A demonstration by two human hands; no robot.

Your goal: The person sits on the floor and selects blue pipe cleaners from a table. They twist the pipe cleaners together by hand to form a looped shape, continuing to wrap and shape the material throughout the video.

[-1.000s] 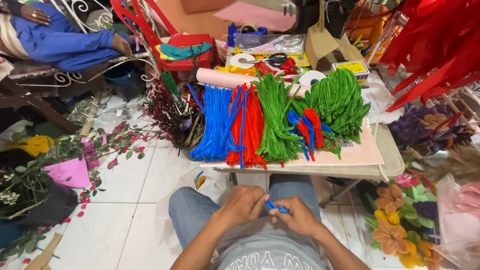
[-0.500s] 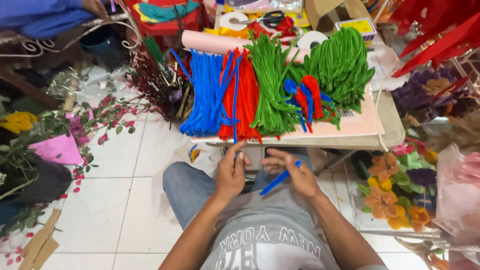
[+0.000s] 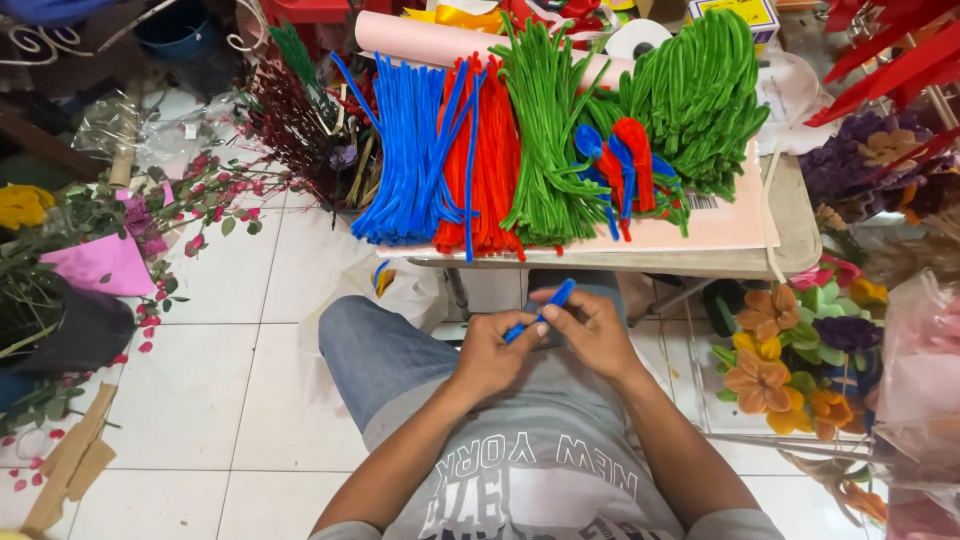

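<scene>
White tile floor under me, small tabletop (image 3: 790,225) straight ahead, flower stock crowding both sides. Nearest in: my left hand (image 3: 490,352) and right hand (image 3: 592,335) meet over my lap, both closed on one blue pipe cleaner (image 3: 540,312). Left fingers (image 3: 515,335) pinch its lower end, right fingertips (image 3: 560,312) pinch mid-length; upper end pokes free up-right, toward the tabletop's near edge. Stem looks straight apart from where the fingers cover it, so shaping reads as barely begun. Done so far, judging by the table: a small cluster of bent blue and red pieces (image 3: 622,160) near the front edge, right of centre. Left: nearly everything. Blue bundle (image 3: 405,150) at the left edge, red bundle (image 3: 487,165) beside it, straight green bundle (image 3: 545,130) mid-table, curled green heap (image 3: 695,95) toward the far right corner. Pink paper roll (image 3: 420,35) lies along the far edge.
</scene>
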